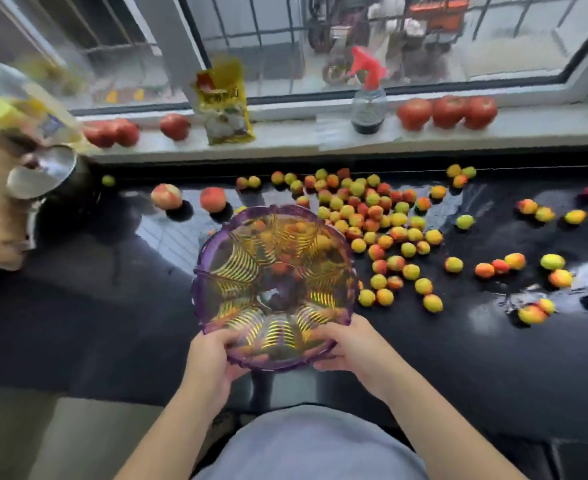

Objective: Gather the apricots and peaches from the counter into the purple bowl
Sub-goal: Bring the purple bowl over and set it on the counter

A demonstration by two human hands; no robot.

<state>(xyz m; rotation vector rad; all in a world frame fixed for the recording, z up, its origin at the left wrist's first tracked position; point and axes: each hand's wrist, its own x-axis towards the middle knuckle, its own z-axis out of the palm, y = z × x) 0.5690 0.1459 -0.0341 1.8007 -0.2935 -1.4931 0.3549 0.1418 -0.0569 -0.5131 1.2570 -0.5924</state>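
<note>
The purple glass bowl [209,271] is held over the black counter [476,358], tilted up at its far side, with nothing inside; fruit shows through the glass. My left hand [211,358] grips its near rim on the left. My right hand [351,344] grips the near rim on the right. Several small yellow-and-red apricots [372,216] lie spread over the counter behind and to the right of the bowl. Two larger peaches [166,196] [213,199] sit behind the bowl's left side.
On the window sill [285,136] stand several tomatoes [448,112], a yellow packet [225,105] and a spray bottle [368,95] with a red head. A dark pot with a metal lid [43,174] stands at the far left of the counter.
</note>
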